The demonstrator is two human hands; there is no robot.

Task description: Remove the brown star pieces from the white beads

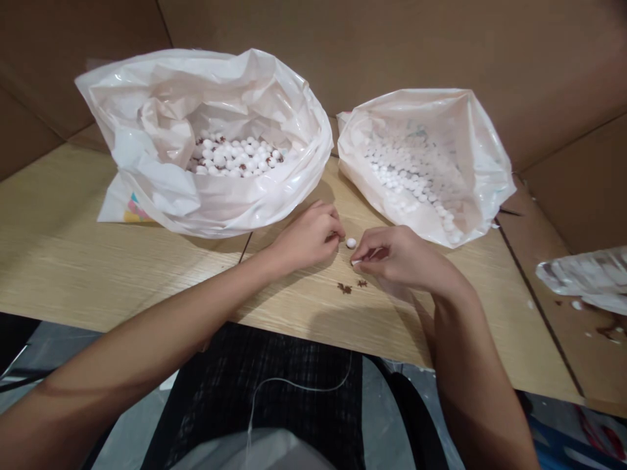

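Observation:
My right hand point(399, 256) pinches a small white piece point(356, 262) between thumb and fingertips, just above the table. My left hand point(313, 236) rests on the table with its fingers curled together; whatever they hold, if anything, is hidden. Between both hands lies a round white ball point(351, 243), apart from the fingers. Nearer to me are small brown star-shaped pieces point(345, 288) on the wood. Behind my left hand stands a large open plastic bag point(147, 147) with white balls and some brown pieces inside. A smaller open bag point(470, 150) behind my right hand contains white pieces.
The pale wooden table point(196, 281) has its front edge close to my lap. Brown panels point(416, 46) rise behind the bags. At the far right lies a clear plastic wrapper point(588, 274) with scraps near it. A thin cable point(294, 386) hangs over my lap.

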